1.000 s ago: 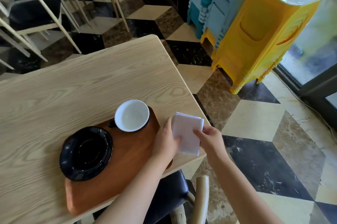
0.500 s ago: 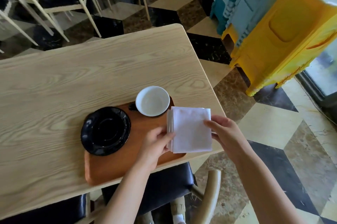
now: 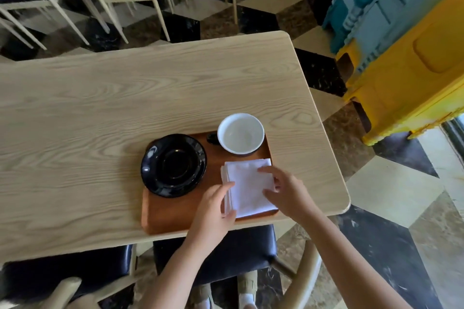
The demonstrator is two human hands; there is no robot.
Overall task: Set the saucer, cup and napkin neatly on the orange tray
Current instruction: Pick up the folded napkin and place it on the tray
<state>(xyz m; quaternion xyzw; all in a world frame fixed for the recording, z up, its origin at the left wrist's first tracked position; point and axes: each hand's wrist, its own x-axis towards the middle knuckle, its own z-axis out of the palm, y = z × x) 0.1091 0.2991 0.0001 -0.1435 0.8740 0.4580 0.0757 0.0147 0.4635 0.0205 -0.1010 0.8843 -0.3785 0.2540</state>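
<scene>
The worktop [image 3: 125, 97] is pale wood with a wavy grain running along it. On it the tray [image 3: 173, 215] is a warm orange-brown. The saucer [image 3: 173, 165] is glossy black, and the cup [image 3: 240, 132] is white inside with a dark outside and handle. The napkin [image 3: 247, 188] is plain white. The floor [image 3: 391, 183] is tiled in black, cream and mottled brown diamonds. Stacked stools [image 3: 411, 62] beside it are bright yellow, pale blue and teal. The chair seats [image 3: 238, 251] are black on cream frames.

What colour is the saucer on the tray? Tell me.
Glossy black: the round saucer on the orange wooden tray, clearest in the head view.
</scene>
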